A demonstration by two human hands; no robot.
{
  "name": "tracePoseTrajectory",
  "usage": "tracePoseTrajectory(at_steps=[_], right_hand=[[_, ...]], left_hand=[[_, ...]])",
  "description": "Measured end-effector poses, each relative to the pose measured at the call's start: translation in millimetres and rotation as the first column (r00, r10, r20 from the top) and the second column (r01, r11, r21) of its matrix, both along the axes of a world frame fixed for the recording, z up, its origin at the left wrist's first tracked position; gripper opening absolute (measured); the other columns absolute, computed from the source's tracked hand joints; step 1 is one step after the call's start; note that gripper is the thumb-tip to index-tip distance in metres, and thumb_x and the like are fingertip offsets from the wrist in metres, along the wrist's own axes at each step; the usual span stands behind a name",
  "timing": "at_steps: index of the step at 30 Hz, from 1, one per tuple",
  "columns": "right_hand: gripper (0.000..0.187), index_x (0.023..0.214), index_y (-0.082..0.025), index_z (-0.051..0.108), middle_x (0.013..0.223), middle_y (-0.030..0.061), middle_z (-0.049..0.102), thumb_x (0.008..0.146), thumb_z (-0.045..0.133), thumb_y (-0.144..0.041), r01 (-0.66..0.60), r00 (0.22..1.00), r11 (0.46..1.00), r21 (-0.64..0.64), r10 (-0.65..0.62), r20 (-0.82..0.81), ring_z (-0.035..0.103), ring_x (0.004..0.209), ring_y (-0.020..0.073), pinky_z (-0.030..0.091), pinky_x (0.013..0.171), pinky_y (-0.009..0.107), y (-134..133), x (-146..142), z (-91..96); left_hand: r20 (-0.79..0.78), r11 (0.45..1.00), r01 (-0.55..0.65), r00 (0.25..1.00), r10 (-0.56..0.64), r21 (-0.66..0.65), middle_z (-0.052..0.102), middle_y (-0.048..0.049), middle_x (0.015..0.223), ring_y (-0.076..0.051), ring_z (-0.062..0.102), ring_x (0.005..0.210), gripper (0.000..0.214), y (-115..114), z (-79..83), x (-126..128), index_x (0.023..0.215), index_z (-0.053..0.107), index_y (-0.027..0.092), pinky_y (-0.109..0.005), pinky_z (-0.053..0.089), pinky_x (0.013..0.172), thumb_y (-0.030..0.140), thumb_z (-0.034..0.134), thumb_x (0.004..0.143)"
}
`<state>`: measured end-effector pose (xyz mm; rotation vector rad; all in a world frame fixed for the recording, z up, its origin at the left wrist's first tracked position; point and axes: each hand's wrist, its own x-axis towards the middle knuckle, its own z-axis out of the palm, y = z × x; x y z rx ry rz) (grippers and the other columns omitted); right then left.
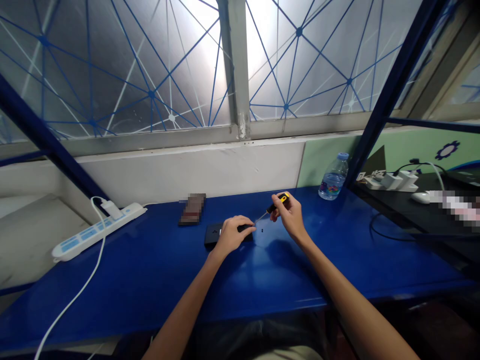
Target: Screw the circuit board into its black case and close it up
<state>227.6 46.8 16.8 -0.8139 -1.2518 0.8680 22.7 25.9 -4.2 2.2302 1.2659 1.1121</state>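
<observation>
Near the middle of the frame we rest our left hand point(233, 234) on a small black box point(214, 234) that lies flat on the blue tabletop point(150, 270). The fingers curl over its right end and press it down, so this hand is closed on the box rather than lifting it. Just to the right, our right hand point(289, 212) is closed around a screwdriver point(273, 206) with a yellow and black handle. Its thin shaft slants down and left, and the tip sits close to the fingertips of the left hand at the box's edge. Whether the tip is seated in a screw we cannot tell; it is too small to make out.

A tiny dark speck point(262, 230) lies on the tabletop just right of the box, perhaps a loose screw, though we cannot be sure.

We judge the main risk to be the tip slipping. The shaft stands at a slant, not upright, and the left fingers are right beside it, so a slip could jab them or scratch the box. The box is light-looking and held at one end only, so a hard push could make it skid on the smooth surface. The speck could roll away if an arm brushes it.

Further off, a white power strip point(98, 229) lies at the left of the frame, and a water bottle point(333, 178) stands at the upper right, well apart from the hands.
</observation>
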Motion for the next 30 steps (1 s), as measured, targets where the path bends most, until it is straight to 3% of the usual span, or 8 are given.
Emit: tracePoseTrajectory(at_steps=[2,4,7,11,16,25,30], right_hand=[[0.037,0.086,-0.021,0.057,0.047,-0.0057,0.058,0.086,0.068,-0.056,0.011,1.000,1.000,-0.005,-0.011,-0.011,0.057,0.038,0.0162,0.047,0.042,0.027,1,1,0.2],[0.037,0.085,-0.021,0.057,0.046,-0.0061,0.057,0.085,0.068,-0.057,0.024,0.999,1.000,-0.011,-0.024,-0.028,0.057,0.038,0.0163,0.047,0.042,0.027,2,2,0.2],[0.038,0.083,-0.021,0.057,0.045,-0.0061,0.056,0.085,0.069,-0.058,0.049,0.997,0.998,-0.024,-0.050,-0.051,0.057,0.038,0.0160,0.047,0.043,0.027,4,6,0.8],[0.039,0.080,-0.022,0.056,0.045,-0.0061,0.056,0.084,0.069,-0.058,0.067,0.996,0.997,-0.027,-0.068,-0.065,0.057,0.038,0.0158,0.047,0.042,0.027,4,8,3.2],[0.040,0.076,-0.022,0.054,0.044,-0.0066,0.054,0.083,0.070,-0.058,0.054,0.994,0.998,-0.031,-0.056,-0.090,0.057,0.038,0.0153,0.046,0.041,0.025,1,6,6.9],[0.042,0.078,-0.021,0.054,0.048,-0.0043,0.058,0.077,0.074,-0.058,0.017,0.968,0.993,-0.119,-0.047,-0.246,0.058,0.037,0.0154,0.048,0.037,0.025,3,9,11.7],[0.042,0.078,-0.021,0.053,0.047,-0.0053,0.056,0.076,0.075,-0.057,-0.033,0.957,0.988,-0.150,-0.012,-0.291,0.060,0.039,0.0168,0.051,0.038,0.027,4,9,11.2]], left_hand=[[-0.077,1.000,-0.014,0.997,0.014,0.007,0.074,-0.0074,0.120,-0.028,0.066,0.114,0.026,0,0.7,-3,0.103,0.076,0.025,-0.043,0.050,0.102,0.040,0.076,0.082],[-0.186,1.000,-0.028,0.982,0.026,-0.006,0.063,-0.0083,0.139,-0.032,0.056,0.130,0.056,0,2.3,-7,0.127,0.067,0.028,-0.048,0.043,0.110,0.049,0.081,0.076],[-0.328,0.996,-0.056,0.944,0.031,-0.067,0.057,-0.0100,0.146,-0.036,0.050,0.135,0.083,-1,4.7,-13,0.144,0.053,0.030,-0.052,0.041,0.110,0.057,0.082,0.071],[-0.395,0.993,-0.088,0.917,0.049,-0.081,0.062,-0.0086,0.140,-0.036,0.054,0.130,0.076,-3,4.6,-16,0.143,0.053,0.030,-0.052,0.044,0.104,0.051,0.081,0.075],[-0.366,0.996,-0.085,0.928,0.069,-0.028,0.066,-0.0077,0.135,-0.034,0.057,0.126,0.070,-3,1.3,-15,0.137,0.058,0.031,-0.051,0.045,0.103,0.047,0.084,0.073],[-0.098,0.990,-0.133,0.986,0.138,0.051,0.067,-0.0089,0.132,-0.031,0.061,0.124,0.057,-8,13.0,-16,0.128,0.065,0.027,-0.047,0.049,0.104,0.049,0.079,0.077],[-0.025,0.986,-0.154,0.987,0.156,0.066,0.068,-0.0084,0.130,-0.030,0.062,0.123,0.053,-10,16.6,-16,0.126,0.066,0.027,-0.046,0.051,0.104,0.048,0.078,0.079]])
